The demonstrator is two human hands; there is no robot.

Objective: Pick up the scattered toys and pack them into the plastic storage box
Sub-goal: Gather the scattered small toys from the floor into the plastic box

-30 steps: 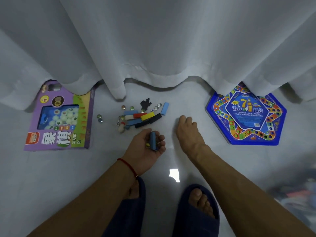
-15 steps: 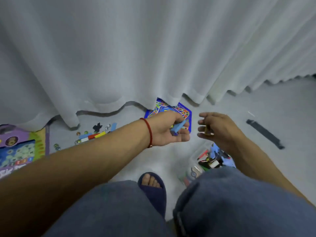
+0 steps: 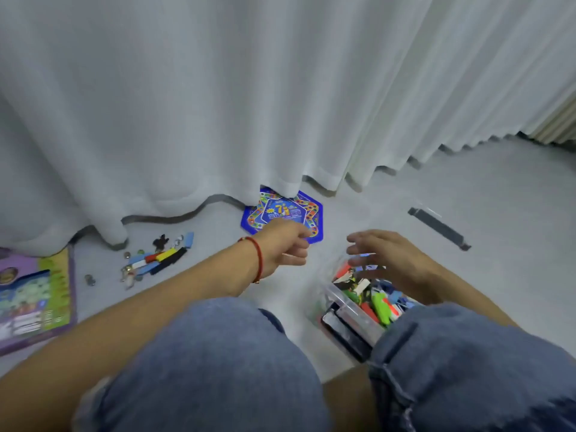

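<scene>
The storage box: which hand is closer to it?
Right. The right hand hovers just above the box and its toys; the left hand is off to the box's left, over bare floor.

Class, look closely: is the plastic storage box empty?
No, the plastic storage box already holds a jumble of colourful toy pieces beneath the right hand.

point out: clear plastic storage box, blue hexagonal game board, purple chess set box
clear plastic storage box (image 3: 350,310), head view, near rim
blue hexagonal game board (image 3: 282,212), head view, centre panel
purple chess set box (image 3: 31,300), head view, front face
</scene>
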